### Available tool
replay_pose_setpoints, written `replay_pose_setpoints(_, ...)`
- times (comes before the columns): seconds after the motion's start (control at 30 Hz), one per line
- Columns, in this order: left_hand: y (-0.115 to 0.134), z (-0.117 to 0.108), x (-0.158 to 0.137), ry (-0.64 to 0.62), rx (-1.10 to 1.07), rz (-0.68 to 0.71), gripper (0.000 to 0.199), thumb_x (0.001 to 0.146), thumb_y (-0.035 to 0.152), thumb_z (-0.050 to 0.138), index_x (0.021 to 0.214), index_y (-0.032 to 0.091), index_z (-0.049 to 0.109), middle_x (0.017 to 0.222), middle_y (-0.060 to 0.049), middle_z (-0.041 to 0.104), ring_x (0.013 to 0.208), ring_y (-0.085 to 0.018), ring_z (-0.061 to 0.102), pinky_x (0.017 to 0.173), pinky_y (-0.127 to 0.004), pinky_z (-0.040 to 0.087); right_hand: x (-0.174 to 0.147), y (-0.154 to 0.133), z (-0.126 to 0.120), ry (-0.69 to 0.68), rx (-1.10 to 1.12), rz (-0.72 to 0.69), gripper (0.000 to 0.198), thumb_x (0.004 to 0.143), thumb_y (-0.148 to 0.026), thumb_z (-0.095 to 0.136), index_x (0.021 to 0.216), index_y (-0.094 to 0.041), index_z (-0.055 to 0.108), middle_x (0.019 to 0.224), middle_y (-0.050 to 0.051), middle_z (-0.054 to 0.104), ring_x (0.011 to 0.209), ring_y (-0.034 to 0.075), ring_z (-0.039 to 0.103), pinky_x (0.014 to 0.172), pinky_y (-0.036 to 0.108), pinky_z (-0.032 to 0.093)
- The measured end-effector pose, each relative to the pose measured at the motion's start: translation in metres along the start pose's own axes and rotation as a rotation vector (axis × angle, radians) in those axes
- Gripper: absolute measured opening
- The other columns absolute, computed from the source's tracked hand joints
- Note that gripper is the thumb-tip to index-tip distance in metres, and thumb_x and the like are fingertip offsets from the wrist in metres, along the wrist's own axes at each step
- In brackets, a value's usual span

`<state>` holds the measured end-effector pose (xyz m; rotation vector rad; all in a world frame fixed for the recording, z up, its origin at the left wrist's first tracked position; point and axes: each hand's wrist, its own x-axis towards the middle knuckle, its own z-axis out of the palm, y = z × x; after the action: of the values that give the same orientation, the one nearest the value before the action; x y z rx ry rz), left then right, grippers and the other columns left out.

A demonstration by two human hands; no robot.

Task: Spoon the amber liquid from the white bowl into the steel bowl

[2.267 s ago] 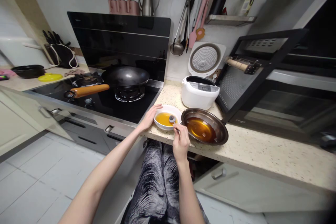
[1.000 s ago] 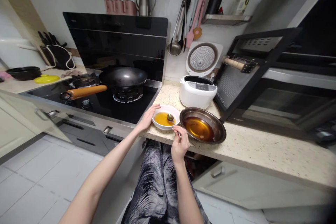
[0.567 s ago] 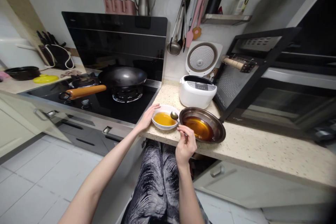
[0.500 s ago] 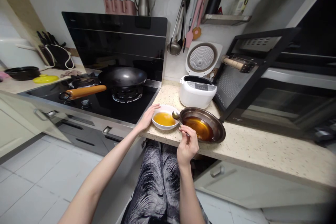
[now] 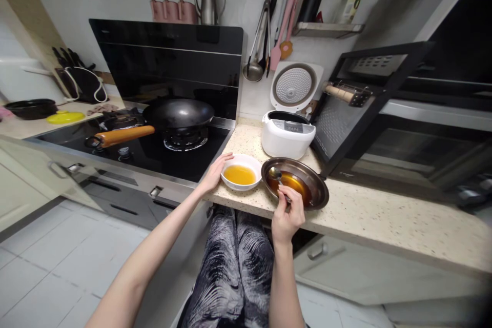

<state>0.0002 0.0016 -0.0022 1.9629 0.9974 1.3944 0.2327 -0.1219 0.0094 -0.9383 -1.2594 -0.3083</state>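
Observation:
A white bowl (image 5: 251,162) with a clear amber liquid (image 5: 240,175) in it stands near the counter's front edge. My left hand (image 5: 213,174) holds the bowl at its left side, the fingers stretched along the outside by the rim. To the right stands a dark metal pan (image 5: 321,196), also with amber liquid (image 5: 295,185) in it. Over this pan my right hand (image 5: 289,212) pinches the handle of a metal spoon (image 5: 274,173). The spoon's bowl is above the pan's left part; whether it touches the liquid I cannot tell.
A white rice cooker (image 5: 288,141) with its lid raised stands behind the pan. On the stove at left sits a black wok (image 5: 179,113), its wooden handle (image 5: 125,136) pointing left. A dark oven (image 5: 423,143) is at right. Kitchen utensils (image 5: 265,31) hang on the wall.
My right hand has moved right, taking the spoon from between the bowl and the pan to over the pan. My left hand stays at the bowl.

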Motion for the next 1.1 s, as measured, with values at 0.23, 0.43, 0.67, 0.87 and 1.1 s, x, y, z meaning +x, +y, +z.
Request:
replay_pose_setpoints(0.23, 0.003, 0.0, 0.0, -0.004, -0.007, -0.005, 0.05, 0.104, 0.044, 0.033, 0.129, 0.017, 0.067, 0.15, -0.011, 0.056, 0.142, -0.025, 0.049, 0.127, -0.046, 0.029, -0.002, 0.017, -0.008, -0.238, -0.03, -0.173, 0.036, 0.095, -0.004, 0.043, 0.117, -0.021, 0.066, 0.1, 0.009, 0.071, 0.097, 0.021, 0.067, 0.086, 0.039, 0.057)
replay_pose_setpoints(0.43, 0.003, 0.0, 0.0, -0.003, -0.016, -0.01, 0.05, 0.105, 0.044, 0.033, 0.129, 0.016, 0.067, 0.151, -0.011, 0.055, 0.142, -0.024, 0.049, 0.127, -0.046, 0.028, -0.004, 0.02, -0.014, -0.352, -0.035, -0.193, 0.046, 0.093, -0.002, 0.035, 0.123, -0.02, 0.065, 0.107, 0.012, 0.071, 0.104, 0.023, 0.066, 0.09, 0.044, 0.057)
replay_pose_setpoints(0.67, 0.007, 0.0, 0.0, -0.005, -0.009, -0.004, 0.05, 0.105, 0.045, 0.033, 0.128, 0.017, 0.068, 0.149, -0.011, 0.056, 0.142, -0.025, 0.05, 0.127, -0.047, 0.029, 0.0, 0.006, -0.007, -0.096, -0.01, -0.153, 0.028, 0.095, -0.007, 0.052, 0.112, -0.022, 0.068, 0.097, 0.007, 0.072, 0.094, 0.021, 0.07, 0.083, 0.04, 0.059)
replay_pose_setpoints(0.87, 0.008, 0.0, -0.001, -0.004, -0.023, -0.009, 0.05, 0.105, 0.044, 0.033, 0.128, 0.016, 0.067, 0.15, -0.012, 0.056, 0.142, -0.024, 0.05, 0.127, -0.046, 0.029, -0.006, -0.012, 0.007, -0.009, 0.125, -0.005, 0.018, 0.097, -0.011, 0.055, 0.102, -0.022, 0.067, 0.095, 0.005, 0.072, 0.092, 0.019, 0.071, 0.083, 0.037, 0.059)
replay_pose_setpoints(1.1, 0.009, 0.001, -0.001, 0.009, -0.037, -0.006, 0.049, 0.105, 0.042, 0.034, 0.126, 0.015, 0.069, 0.149, -0.012, 0.057, 0.141, -0.025, 0.051, 0.126, -0.047, 0.029, -0.018, -0.019, 0.035, -0.149, 0.208, 0.041, 0.016, 0.098, -0.014, 0.053, 0.101, -0.021, 0.067, 0.094, 0.006, 0.072, 0.09, 0.017, 0.07, 0.083, 0.034, 0.058)
